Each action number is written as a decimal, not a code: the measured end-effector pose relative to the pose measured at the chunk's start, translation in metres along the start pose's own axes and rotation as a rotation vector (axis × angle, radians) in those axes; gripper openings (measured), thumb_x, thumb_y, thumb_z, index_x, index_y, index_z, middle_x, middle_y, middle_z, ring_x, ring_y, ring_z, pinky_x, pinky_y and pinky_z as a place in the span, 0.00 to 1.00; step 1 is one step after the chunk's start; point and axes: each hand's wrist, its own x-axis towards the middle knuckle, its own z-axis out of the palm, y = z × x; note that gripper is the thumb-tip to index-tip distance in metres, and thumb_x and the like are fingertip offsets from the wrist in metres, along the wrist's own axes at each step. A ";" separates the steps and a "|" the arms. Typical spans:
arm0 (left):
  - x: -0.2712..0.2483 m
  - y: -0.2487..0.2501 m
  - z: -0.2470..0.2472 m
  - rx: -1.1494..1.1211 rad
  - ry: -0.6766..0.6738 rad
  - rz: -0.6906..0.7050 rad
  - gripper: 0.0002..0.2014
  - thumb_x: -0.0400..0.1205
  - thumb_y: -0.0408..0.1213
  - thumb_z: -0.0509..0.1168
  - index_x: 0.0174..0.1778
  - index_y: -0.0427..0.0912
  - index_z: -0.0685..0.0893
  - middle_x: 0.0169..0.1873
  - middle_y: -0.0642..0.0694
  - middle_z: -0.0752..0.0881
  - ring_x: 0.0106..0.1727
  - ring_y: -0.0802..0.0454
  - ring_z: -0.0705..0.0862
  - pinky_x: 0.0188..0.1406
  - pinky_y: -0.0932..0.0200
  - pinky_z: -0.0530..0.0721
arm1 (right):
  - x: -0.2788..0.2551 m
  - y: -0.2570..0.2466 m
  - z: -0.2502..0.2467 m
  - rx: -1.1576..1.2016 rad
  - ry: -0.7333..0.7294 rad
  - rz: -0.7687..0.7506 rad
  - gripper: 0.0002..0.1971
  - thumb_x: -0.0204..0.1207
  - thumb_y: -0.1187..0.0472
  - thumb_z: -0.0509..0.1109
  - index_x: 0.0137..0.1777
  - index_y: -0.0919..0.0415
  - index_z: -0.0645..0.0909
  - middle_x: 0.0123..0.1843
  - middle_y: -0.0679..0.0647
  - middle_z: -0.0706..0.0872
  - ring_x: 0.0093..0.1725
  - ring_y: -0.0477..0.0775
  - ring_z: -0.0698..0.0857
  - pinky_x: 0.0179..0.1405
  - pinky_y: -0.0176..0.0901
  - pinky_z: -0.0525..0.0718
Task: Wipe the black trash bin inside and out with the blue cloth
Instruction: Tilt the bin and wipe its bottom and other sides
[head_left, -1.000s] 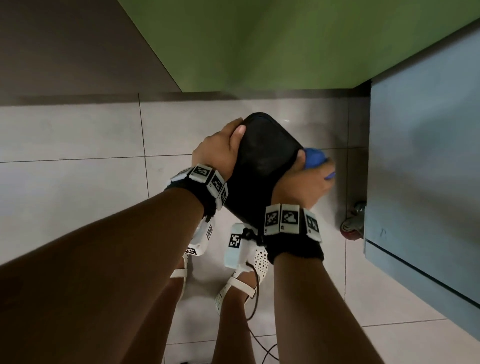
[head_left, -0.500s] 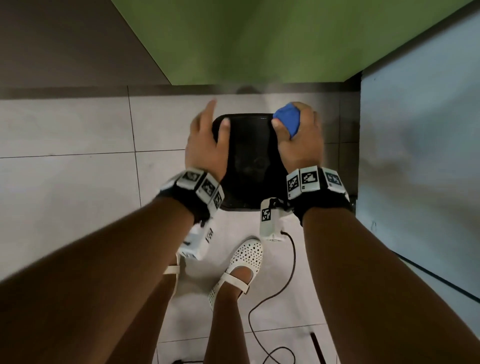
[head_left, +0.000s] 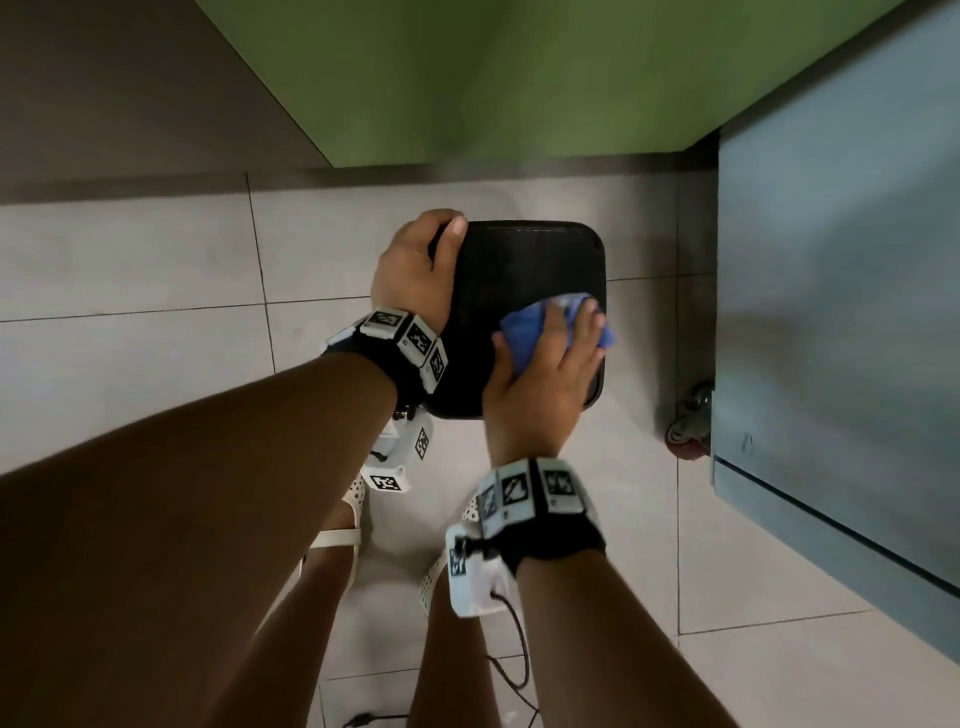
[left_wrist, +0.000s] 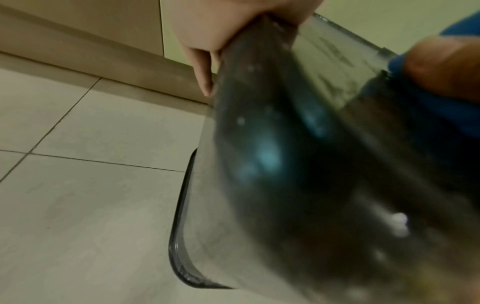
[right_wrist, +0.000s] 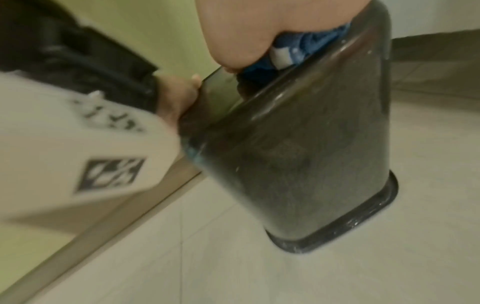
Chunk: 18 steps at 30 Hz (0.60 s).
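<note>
Black trash bin (head_left: 524, 291) upside down on the tiled floor (head_left: 130, 270), rim down, base facing up. Left hand (head_left: 415, 270) curled over the far-left corner, gripping it steady. Right hand (head_left: 545, 374) flat on the near-right part of the base, fingers spread, pressing the bunched blue cloth (head_left: 540, 325) under them. Grey-blue cabinet (head_left: 831, 312) just off to the right.

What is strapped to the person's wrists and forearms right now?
Bare arms, no sleeves. Each wrist wears a black band ringed with white blocks bearing black square-pattern markers: left, right. A white camera housing, also marked, hangs under each wrist; a thin black cable trails from the right one.
</note>
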 end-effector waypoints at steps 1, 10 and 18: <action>0.000 0.000 0.000 0.001 0.004 0.004 0.15 0.84 0.49 0.55 0.58 0.49 0.83 0.54 0.45 0.87 0.55 0.48 0.83 0.52 0.65 0.75 | -0.008 -0.004 0.003 -0.001 -0.050 -0.031 0.29 0.74 0.48 0.62 0.70 0.66 0.70 0.75 0.72 0.68 0.76 0.71 0.64 0.75 0.64 0.60; 0.001 -0.003 -0.001 -0.004 -0.017 0.045 0.15 0.84 0.46 0.56 0.59 0.45 0.83 0.55 0.44 0.86 0.56 0.49 0.83 0.51 0.69 0.73 | 0.069 -0.015 0.004 -0.127 -0.110 -0.271 0.32 0.76 0.46 0.59 0.71 0.70 0.69 0.72 0.76 0.70 0.73 0.74 0.67 0.74 0.64 0.58; 0.000 0.000 -0.002 -0.033 -0.002 -0.001 0.15 0.84 0.48 0.55 0.58 0.47 0.83 0.55 0.47 0.86 0.55 0.53 0.82 0.54 0.66 0.73 | 0.121 -0.006 -0.027 0.186 -0.114 0.398 0.24 0.78 0.43 0.62 0.65 0.60 0.69 0.54 0.58 0.82 0.52 0.60 0.82 0.47 0.45 0.78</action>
